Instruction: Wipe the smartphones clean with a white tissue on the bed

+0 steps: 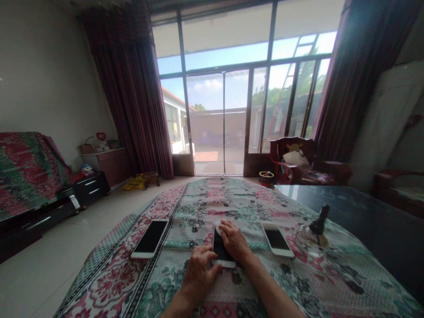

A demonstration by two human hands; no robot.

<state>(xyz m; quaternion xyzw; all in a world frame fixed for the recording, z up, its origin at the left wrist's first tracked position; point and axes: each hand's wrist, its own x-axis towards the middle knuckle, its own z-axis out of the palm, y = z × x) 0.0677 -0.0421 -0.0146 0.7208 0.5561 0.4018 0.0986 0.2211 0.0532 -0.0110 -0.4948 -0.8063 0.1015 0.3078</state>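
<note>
A white smartphone (224, 256) with a dark screen lies on the flowered tablecloth in front of me. My left hand (200, 267) grips its lower left corner, thumb at the bottom edge and fingers along the side. Over its upper part, my right hand (232, 238) presses a small white pad (217, 229) to the screen; the fingers cover most of that pad. Another white smartphone (150, 239) lies to the left, screen dark. On the right is a third white smartphone (277, 239), apart from my right hand. Beyond it stands a clear bottle (311, 240) with a black top.
The patterned tablecloth (179, 274) spreads over the table under the phones. A dark glossy tabletop (351, 216) adjoins it on the right. Farther back are a wooden armchair (293, 161), a yellow bag (135, 182) on the floor and a screened doorway (215, 123).
</note>
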